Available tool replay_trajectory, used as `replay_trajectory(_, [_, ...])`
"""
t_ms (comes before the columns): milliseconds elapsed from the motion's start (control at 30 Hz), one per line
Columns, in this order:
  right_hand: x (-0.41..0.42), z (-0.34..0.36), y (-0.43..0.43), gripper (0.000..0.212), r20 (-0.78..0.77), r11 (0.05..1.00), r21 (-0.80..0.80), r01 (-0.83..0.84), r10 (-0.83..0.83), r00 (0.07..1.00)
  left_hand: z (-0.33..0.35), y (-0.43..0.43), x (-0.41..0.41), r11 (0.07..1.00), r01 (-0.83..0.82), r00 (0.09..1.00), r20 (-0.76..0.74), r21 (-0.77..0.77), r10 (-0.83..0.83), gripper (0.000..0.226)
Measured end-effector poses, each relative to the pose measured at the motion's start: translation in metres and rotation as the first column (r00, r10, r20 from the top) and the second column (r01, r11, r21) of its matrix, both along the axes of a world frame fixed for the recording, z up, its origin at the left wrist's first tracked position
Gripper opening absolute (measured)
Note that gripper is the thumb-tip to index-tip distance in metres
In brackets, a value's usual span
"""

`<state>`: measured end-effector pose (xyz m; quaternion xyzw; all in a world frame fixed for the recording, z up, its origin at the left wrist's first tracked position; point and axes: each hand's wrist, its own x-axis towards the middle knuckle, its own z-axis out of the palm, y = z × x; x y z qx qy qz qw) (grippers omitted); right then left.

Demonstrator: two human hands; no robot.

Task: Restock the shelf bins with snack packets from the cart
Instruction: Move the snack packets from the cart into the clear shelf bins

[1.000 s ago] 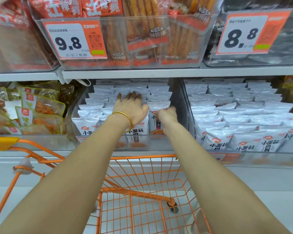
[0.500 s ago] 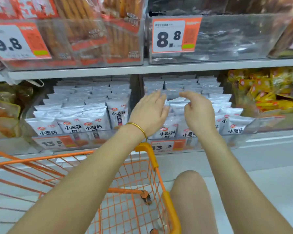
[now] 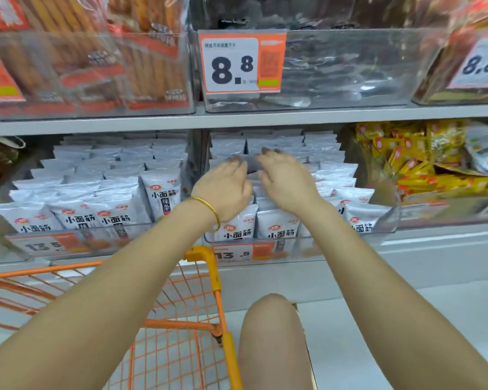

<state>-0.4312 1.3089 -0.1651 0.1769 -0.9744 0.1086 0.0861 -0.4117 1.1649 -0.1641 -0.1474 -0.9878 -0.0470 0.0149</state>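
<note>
Snack packets (image 3: 276, 223) under the left hand (image 3: 226, 190) and right hand (image 3: 289, 187), both spread loosely and holding nothing, should be pushed back gently so rows stay neat.

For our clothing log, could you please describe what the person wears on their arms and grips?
Both forearms are bare, with no sleeves in view. A thin gold bangle circles the left wrist, behind the left grip. The right grip and its wrist are bare; neither grip is gloved.
</note>
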Motion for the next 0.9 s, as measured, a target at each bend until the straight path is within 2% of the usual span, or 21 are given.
replay_trajectory(133, [-0.014,-0.011,-0.001,0.037,0.09,0.986,0.164,0.027,-0.042,0.995,-0.009,0.001,-0.016,0.998,-0.021,0.998,0.061,-0.058,0.025,0.057])
replay_trajectory(300, [-0.017,-0.007,0.003,0.034,0.031,0.992,0.098,0.083,-0.087,0.996,-0.007,0.002,-0.025,1.0,-0.023,1.0,-0.007,-0.006,0.023,0.054])
replay_trajectory(400, [-0.028,-0.003,-0.001,0.033,-0.005,0.996,0.035,0.077,-0.077,0.997,-0.005,0.003,-0.041,0.998,-0.055,0.998,0.032,-0.013,0.055,0.052])
replay_trajectory(533, [-0.041,-0.01,-0.005,0.038,0.061,0.993,0.114,0.04,-0.047,0.997,-0.008,0.004,-0.045,0.993,-0.104,0.991,0.082,-0.047,0.108,0.052])
replay_trajectory(600, [-0.041,-0.014,-0.004,0.035,0.044,0.99,0.126,0.058,-0.064,0.997,-0.008,0.004,-0.042,0.99,-0.118,0.99,0.067,-0.075,0.123,0.051])
replay_trajectory(733, [-0.035,-0.007,0.002,0.031,-0.004,0.997,0.043,0.059,-0.059,0.998,-0.001,0.016,-0.046,0.994,-0.095,0.995,0.025,-0.048,0.097,0.052])
replay_trajectory(833, [-0.04,0.003,0.03,0.033,-0.031,0.973,-0.048,0.226,-0.228,0.973,-0.004,0.026,-0.054,0.999,-0.012,0.998,0.058,-0.038,0.015,0.052])
replay_trajectory(900, [-0.046,0.004,0.055,0.039,0.008,0.916,0.012,0.401,-0.401,0.916,-0.008,0.024,-0.057,0.997,-0.017,0.995,0.093,-0.069,0.024,0.051])
